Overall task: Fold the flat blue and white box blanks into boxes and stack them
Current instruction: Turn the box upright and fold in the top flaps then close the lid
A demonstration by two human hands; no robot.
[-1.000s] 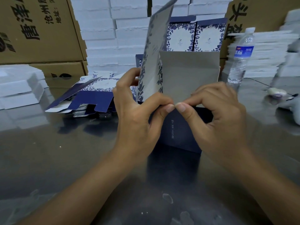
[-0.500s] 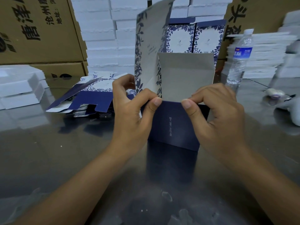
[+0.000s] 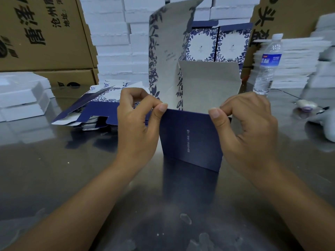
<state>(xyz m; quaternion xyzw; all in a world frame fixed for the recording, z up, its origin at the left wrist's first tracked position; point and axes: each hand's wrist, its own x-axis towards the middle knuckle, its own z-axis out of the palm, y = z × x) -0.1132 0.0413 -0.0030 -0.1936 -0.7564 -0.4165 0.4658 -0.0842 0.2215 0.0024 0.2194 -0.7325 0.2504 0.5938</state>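
A half-formed blue and white box (image 3: 190,138) stands on the shiny table (image 3: 72,178) in front of me, its navy side facing me and its grey flap and tall floral panel sticking up. My left hand (image 3: 137,124) pinches the top left corner of the navy side. My right hand (image 3: 246,127) pinches the top right corner. A pile of flat blanks (image 3: 94,113) lies to the left. Two finished boxes (image 3: 217,44) stand side by side behind the one I hold.
A water bottle (image 3: 268,64) stands at the right. White foam trays are stacked along the back (image 3: 112,42), at the left (image 3: 21,98) and at the right (image 3: 290,64). Brown cartons (image 3: 41,33) line the back wall. A small white device (image 3: 306,105) lies far right.
My thumbs have moved apart from the middle of the navy side's top edge to its two corners. The box has opened wider and the tall floral panel has swung round to show its face.
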